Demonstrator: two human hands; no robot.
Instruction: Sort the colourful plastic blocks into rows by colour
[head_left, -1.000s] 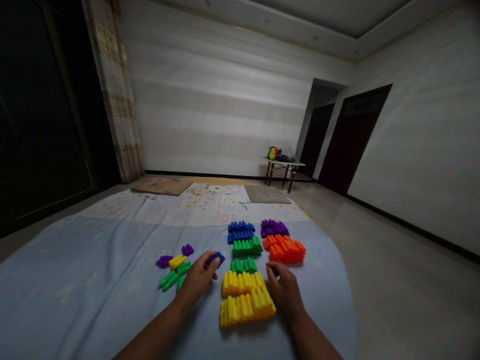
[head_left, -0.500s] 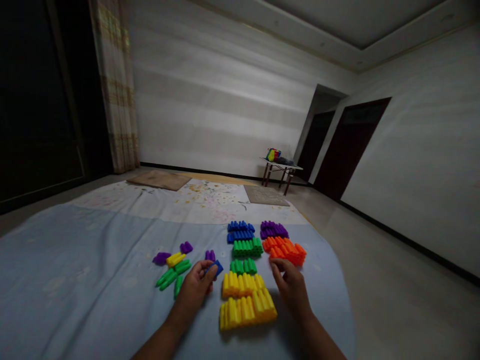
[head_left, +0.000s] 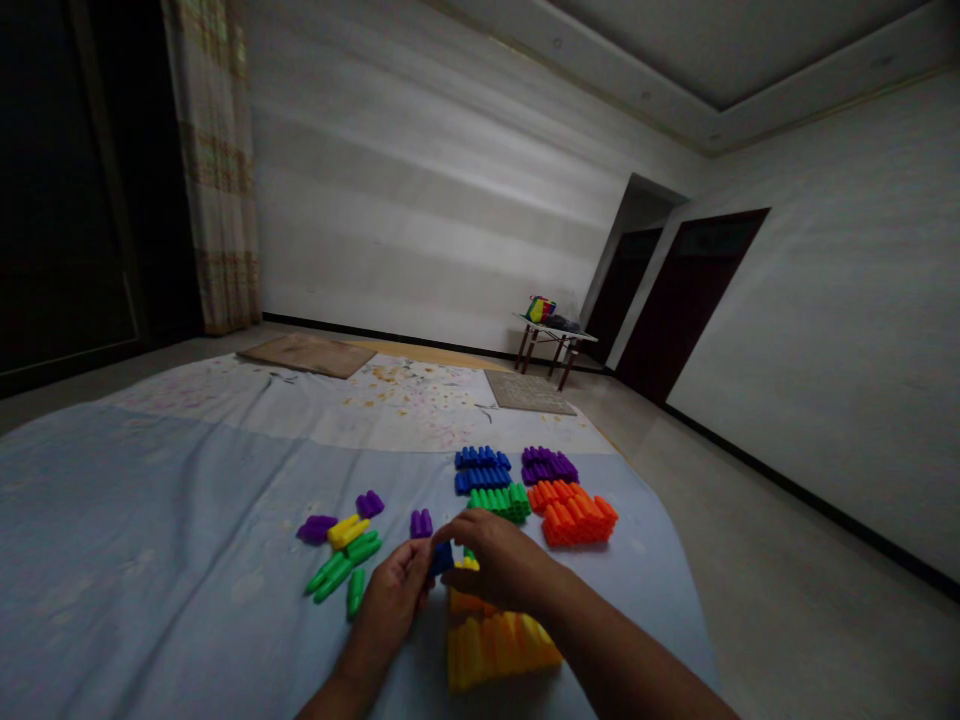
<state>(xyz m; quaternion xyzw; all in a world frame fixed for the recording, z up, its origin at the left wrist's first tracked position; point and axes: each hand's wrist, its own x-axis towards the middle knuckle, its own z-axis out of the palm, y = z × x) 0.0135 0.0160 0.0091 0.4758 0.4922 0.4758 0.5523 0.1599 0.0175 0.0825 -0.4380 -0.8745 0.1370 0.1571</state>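
My left hand [head_left: 399,585] is closed, pinching a dark blue plastic block [head_left: 441,560] between thumb and fingers. From the right, my right hand [head_left: 491,555] curves its fingers and thumb round the same block, its fingertips by those of my left hand. Under my right hand and forearm lies a stack of yellow blocks [head_left: 501,648], partly hidden. A green row [head_left: 499,502] sits just beyond that hand; a second green group is mostly covered. Behind the blue block stands a purple piece [head_left: 421,523].
Blue rows [head_left: 482,470], purple rows [head_left: 550,465] and an orange stack [head_left: 579,518] lie on the cloth [head_left: 225,520]. To the left are loose green [head_left: 328,577], yellow [head_left: 348,531] and purple [head_left: 316,529] pieces. Two mats [head_left: 307,355] lie farther back, near a small table [head_left: 559,328].
My right hand has moved left from beside the orange stack to the blue block, now covering part of the green and yellow groups. My left hand keeps the block at nearly the same place.
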